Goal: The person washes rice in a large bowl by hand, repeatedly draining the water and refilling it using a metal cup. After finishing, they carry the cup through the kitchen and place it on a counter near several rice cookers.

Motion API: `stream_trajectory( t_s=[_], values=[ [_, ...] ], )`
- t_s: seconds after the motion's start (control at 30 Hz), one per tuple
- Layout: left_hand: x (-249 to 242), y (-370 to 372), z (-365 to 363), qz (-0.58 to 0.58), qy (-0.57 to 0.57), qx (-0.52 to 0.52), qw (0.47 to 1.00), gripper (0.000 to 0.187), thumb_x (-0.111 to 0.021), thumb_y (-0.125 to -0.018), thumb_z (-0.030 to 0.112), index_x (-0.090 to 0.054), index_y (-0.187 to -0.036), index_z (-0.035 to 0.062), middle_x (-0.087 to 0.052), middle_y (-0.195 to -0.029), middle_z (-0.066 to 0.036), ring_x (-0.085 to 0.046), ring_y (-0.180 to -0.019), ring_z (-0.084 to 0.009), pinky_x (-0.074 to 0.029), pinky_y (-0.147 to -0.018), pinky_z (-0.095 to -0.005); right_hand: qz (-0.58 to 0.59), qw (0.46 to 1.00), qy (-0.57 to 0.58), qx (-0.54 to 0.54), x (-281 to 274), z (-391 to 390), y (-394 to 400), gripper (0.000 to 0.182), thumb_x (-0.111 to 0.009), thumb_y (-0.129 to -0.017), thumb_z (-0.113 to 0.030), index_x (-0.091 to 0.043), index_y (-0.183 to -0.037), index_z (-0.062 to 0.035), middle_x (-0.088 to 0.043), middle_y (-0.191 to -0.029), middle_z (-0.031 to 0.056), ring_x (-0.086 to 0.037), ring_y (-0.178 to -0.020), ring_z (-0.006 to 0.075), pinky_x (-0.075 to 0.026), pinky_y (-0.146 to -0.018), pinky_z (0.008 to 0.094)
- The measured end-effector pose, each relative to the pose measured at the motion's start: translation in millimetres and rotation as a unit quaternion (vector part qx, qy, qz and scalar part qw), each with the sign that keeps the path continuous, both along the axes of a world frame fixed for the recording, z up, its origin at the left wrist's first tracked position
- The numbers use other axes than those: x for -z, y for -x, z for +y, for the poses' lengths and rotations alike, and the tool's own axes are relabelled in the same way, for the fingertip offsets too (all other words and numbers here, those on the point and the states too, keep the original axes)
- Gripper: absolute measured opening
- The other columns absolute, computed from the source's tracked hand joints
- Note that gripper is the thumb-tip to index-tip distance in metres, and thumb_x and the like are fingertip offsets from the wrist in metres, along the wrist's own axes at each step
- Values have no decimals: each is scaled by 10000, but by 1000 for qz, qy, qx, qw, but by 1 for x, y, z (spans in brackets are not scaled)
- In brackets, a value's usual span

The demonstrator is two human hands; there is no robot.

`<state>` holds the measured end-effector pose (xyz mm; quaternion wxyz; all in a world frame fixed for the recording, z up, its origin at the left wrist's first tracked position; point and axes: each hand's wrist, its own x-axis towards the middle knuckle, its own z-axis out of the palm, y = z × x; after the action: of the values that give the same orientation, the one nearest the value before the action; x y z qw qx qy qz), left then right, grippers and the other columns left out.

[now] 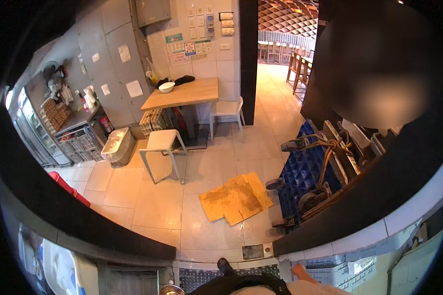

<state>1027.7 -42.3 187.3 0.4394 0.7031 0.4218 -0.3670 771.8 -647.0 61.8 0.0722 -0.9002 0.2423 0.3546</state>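
Note:
At the bottom edge, my right hand [300, 272] hangs low beside my body, just left of stacked pale plastic crates [332, 271]. It shows small, and I cannot make out how its fingers are set or anything in them. My left hand is out of view. Near the left side of my body, the rim of a shiny metal bowl or pot [171, 290] shows at the frame's bottom; what holds or supports it is hidden. One dark shoe [225, 266] stands at a doorway on a dark textured mat [197, 279].
Flattened cardboard [236, 197] lies on the tiles ahead. Blue wheeled trolleys [307, 172] lean on the right. A white stool [161, 142], a wooden table [192, 92] with a white bowl [166, 87], and a lined bin [118, 146] stand left. An open doorway [275, 98] lies beyond.

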Motion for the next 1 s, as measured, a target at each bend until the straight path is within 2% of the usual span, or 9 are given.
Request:
stream_trajectory(
  t_s=[0.17,0.27,0.37,0.4,0.53,0.63,0.83,0.93,1.0],
  values=[
    [9,-99,13,-20,25,-32,999,285,-514,-838,296,-518,-1019,77,-564,-741,-78,-520,-505,-210,-440,-430,-348,-19,993,-58,105,-47,1,-127,266,-530,-784,-301,-672,-731,-82,-659,-790,104,-637,-695,255,-495,-675,384],
    [17,-160,13,-39,44,-41,997,261,-517,-833,294,-536,-983,81,-558,-701,-66,-504,-491,-201,-442,-442,-343,-163,942,-123,265,-61,2,-186,385,-504,-773,-384,-663,-885,-52,-616,-1001,161,-575,-950,318,-454,-828,397],
    [17,-227,1,-46,84,-65,993,241,-520,-829,292,-553,-948,85,-553,-662,-54,-489,-477,-192,-443,-453,-338,16,989,-111,93,-55,-13,-245,302,-516,-767,-321,-667,-857,-75,-623,-952,155,-580,-925,315,-456,-813,405],
    [7,-249,-10,-41,105,-69,991,234,-521,-828,291,-559,-936,86,-551,-649,-51,-484,-472,-190,-443,-456,-336,35,984,-70,-159,-57,-21,-257,251,-513,-768,-268,-669,-849,-90,-626,-914,151,-595,-881,309,-473,-778,406],
    [34,-318,-16,-186,123,24,975,260,-510,-833,342,-585,-944,119,-592,-666,-69,-510,-469,-199,-471,-472,-346,58,992,-95,59,-40,-52,-373,222,-543,-755,-252,-671,-859,-104,-631,-925,127,-602,-860,277,-477,-754,406],
    [18,-353,-34,-111,63,-61,990,256,-506,-837,323,-574,-963,112,-592,-672,-72,-516,-472,-200,-471,-467,-346,79,990,-76,92,-40,-81,-476,204,-566,-745,-240,-673,-866,-115,-636,-933,109,-608,-845,252,-479,-735,405],
    [11,-367,-33,-49,14,-262,964,251,-499,-844,287,-553,-1001,98,-593,-684,-80,-528,-479,-203,-472,-457,-345,19,999,7,40,6,-108,-774,185,-612,-726,-216,-676,-881,-137,-644,-949,73,-620,-813,203,-485,-699,405],
    [22,-378,-29,-16,16,-348,937,251,-495,-848,268,-542,-1020,91,-593,-691,-84,-534,-482,-205,-473,-452,-345,34,975,54,-212,-24,-52,-963,232,-641,-711,-233,-664,-903,-105,-638,-960,137,-621,-842,221,-485,-736,367],
    [33,-404,-18,3,23,-386,922,253,-492,-850,256,-535,-1033,87,-593,-695,-86,-538,-484,-206,-473,-448,-345,-160,969,-48,-182,-60,17,-1052,212,-608,-742,-210,-642,-908,-82,-638,-864,138,-620,-757,217,-486,-664,339]
  ],
)
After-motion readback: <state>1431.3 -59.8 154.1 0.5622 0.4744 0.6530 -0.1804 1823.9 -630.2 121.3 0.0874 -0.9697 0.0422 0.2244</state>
